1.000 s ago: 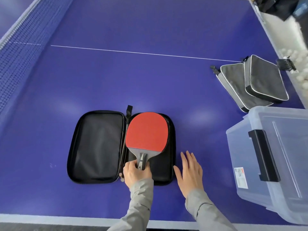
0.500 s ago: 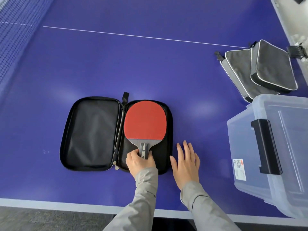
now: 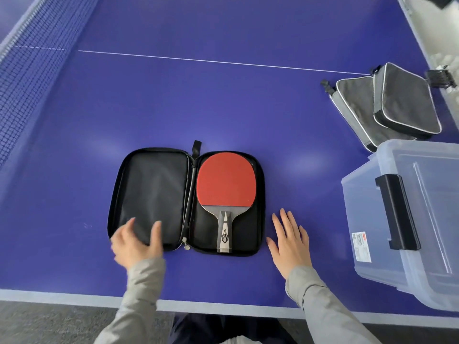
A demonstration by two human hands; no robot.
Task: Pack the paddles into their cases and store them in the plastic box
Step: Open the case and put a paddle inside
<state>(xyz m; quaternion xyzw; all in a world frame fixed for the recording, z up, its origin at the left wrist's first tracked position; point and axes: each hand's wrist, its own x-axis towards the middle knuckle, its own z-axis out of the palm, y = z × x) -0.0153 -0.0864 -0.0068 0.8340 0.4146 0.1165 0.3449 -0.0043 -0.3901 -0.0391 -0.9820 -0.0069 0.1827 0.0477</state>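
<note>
A black paddle case [image 3: 151, 194] lies unzipped and spread flat on the blue table. A red-faced paddle [image 3: 226, 181] lies in its right half, handle toward me, with no hand on it. My left hand [image 3: 136, 242] is blurred at the near edge of the case's left flap, fingers and thumb spread over the fabric; whether it grips the flap is unclear. My right hand [image 3: 289, 240] rests flat on the table just right of the case, fingers straight. The clear plastic box [image 3: 360, 219], its lid fastened by a black latch, stands at the right.
Two zipped grey-and-black cases [image 3: 387, 105] lie stacked at the far right, behind the box. The net [image 3: 27, 70] runs along the left. The table's near edge [image 3: 223, 307] is close to my body. White balls lie off the table at the top right.
My left hand let go of the paddle handle and moved left onto the case's open flap. The paddle now lies free in the right half. My right hand stayed put.
</note>
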